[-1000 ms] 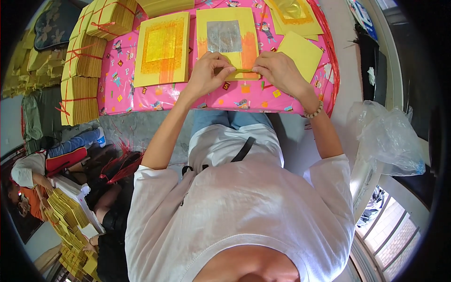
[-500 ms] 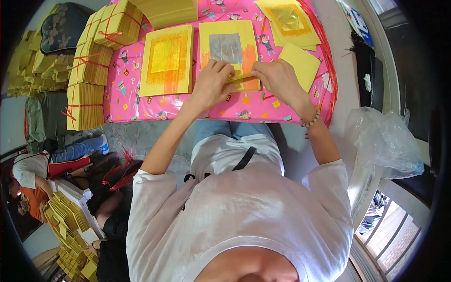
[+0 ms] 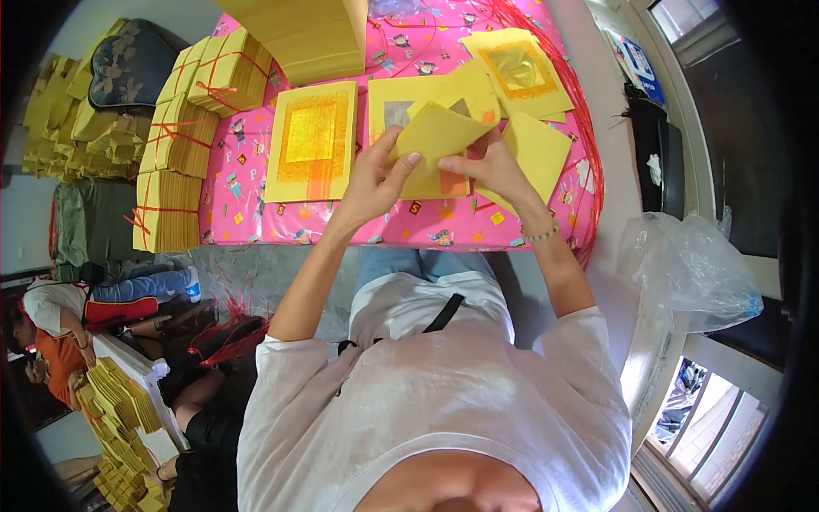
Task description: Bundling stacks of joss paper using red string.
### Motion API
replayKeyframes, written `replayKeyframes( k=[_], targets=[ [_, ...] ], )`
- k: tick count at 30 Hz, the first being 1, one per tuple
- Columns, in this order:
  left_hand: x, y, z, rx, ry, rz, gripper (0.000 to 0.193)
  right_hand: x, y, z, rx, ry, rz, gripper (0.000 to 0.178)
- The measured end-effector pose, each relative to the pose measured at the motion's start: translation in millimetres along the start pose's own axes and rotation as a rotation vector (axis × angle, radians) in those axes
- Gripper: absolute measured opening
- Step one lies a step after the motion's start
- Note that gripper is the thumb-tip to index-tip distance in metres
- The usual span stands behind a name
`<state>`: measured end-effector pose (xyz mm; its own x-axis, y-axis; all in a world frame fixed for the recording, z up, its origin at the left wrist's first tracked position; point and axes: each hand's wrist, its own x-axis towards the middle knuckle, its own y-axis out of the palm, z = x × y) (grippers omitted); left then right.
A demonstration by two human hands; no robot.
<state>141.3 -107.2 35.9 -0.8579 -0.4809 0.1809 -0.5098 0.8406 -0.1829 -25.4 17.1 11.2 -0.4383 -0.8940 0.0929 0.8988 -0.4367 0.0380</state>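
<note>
My left hand (image 3: 377, 177) grips the near left edge of a partly folded yellow paper sheet (image 3: 442, 130), thumb on top. On the other side my right hand (image 3: 496, 171) is closed on the sheet's right edge. The sheet is lifted and its folded flap points toward me. Beneath it lies a stack of yellow paper (image 3: 381, 90) with a silver patch and orange marks, mostly covered by the sheet and my hands. Left of that is another yellow paper stack (image 3: 311, 128) bearing a gold square. Loose yellow sheets (image 3: 544, 158) lie by my right hand.
Tied yellow paper bundles (image 3: 171, 209) line the left of the pink patterned tablecloth (image 3: 256, 224). A tall yellow stack (image 3: 320, 43) stands at the back. Red strings (image 3: 589, 162) run along the right edge. A clear plastic bag (image 3: 691, 273) is at right. Another person (image 3: 64, 341) handles paper at lower left.
The folded paper in my hands has risen off the stack and opened into a broader piece with a raised flap. Both hands have moved slightly nearer to me in the picture.
</note>
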Motion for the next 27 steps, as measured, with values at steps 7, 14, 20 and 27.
replayKeyframes(
  k=[7, 14, 20, 27],
  targets=[
    [4.5, 3.2, 33.5, 0.28, 0.181, -0.271, 0.04, -3.8, 14.3, 16.3, -0.118, 0.001, 0.028, 0.055],
    [9.3, 5.0, 51.3, -0.041, 0.128, -0.201, 0.042, -4.9, 17.9, 13.7, -0.175, 0.009, -0.006, 0.055],
    [9.0, 3.5, 59.0, -0.077, 0.107, -0.117, 0.036, -4.8, 16.9, 10.8, -0.255, -0.059, -0.07, 0.054],
    [11.4, 9.5, 53.4, -0.207, 0.081, -0.153, 0.04, -4.1, 20.0, 15.7, -0.447, -0.097, -0.108, 0.048]
  ],
)
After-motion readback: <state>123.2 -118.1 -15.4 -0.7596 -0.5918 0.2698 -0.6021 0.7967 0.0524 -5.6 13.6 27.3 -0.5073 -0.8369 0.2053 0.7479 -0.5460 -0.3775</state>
